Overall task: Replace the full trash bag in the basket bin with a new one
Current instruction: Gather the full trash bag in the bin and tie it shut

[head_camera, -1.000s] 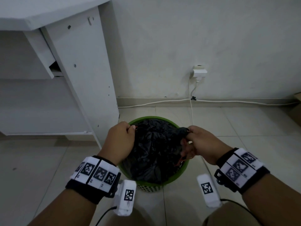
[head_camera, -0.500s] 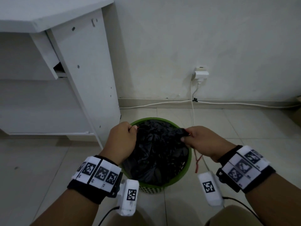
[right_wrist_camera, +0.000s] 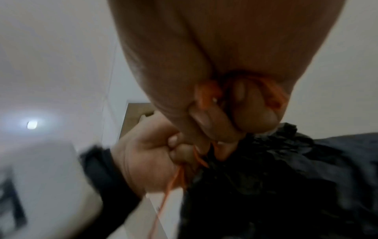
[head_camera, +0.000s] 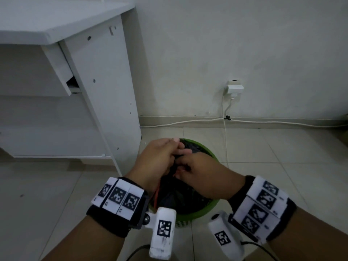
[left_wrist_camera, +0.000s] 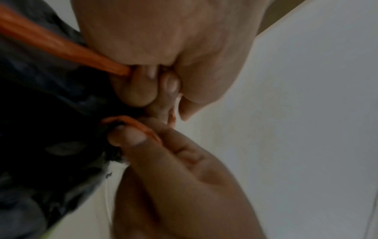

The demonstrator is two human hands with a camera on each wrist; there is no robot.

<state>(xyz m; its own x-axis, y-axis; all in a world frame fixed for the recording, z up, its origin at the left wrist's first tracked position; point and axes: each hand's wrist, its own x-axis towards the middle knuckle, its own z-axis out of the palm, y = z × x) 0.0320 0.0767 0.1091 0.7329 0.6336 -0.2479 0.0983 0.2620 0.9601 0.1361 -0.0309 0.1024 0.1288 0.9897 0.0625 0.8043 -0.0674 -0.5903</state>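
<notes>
White desk [head_camera: 56, 21] with side panel [head_camera: 105, 95] at left; white wall [head_camera: 235, 44] behind; charger [head_camera: 234, 89] plugged into the wall, its cable [head_camera: 225, 129] dropping to the tiled floor [head_camera: 282, 147]; second white cable [head_camera: 282, 123] along the skirting

Looks like a home or small office room: pale tiled floor [head_camera: 282, 166], plain painted wall [head_camera: 244, 44], white flat-pack desk [head_camera: 101, 87] with bare screw holes, wall socket with adapter [head_camera: 234, 88] and white cable [head_camera: 188, 122] along the skirting (small green basket bin [head_camera: 207, 211] beside the desk).
</notes>
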